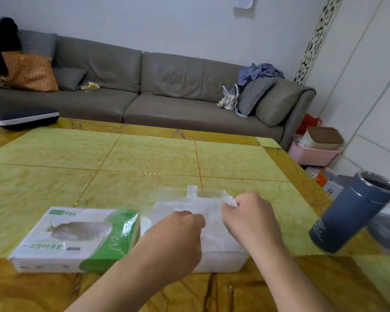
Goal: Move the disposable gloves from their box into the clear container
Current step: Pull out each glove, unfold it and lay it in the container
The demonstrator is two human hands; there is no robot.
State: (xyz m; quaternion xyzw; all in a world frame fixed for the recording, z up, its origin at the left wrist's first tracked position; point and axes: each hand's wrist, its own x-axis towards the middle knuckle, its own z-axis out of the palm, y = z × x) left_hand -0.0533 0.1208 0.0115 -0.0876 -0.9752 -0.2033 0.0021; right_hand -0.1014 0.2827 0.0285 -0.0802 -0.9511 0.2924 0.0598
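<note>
While the left hand (178,230) and right hand (248,212) both pinch the gloves (212,207), they spread them over the clear container (221,260), probably to lay them flat.

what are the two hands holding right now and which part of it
Both hands pinch thin, translucent plastic gloves over the clear container: right hand at the bunched far-right end, left hand nearer the middle.

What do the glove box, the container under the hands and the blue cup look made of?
Glove box: printed cardboard, slightly glossy, with crisp folded edges. Container: clear to frosted plastic, since the white contents show through its wall. Blue cup: matte-coated, probably metal, with a bare silvery rim; plastic cannot be ruled out.
</note>
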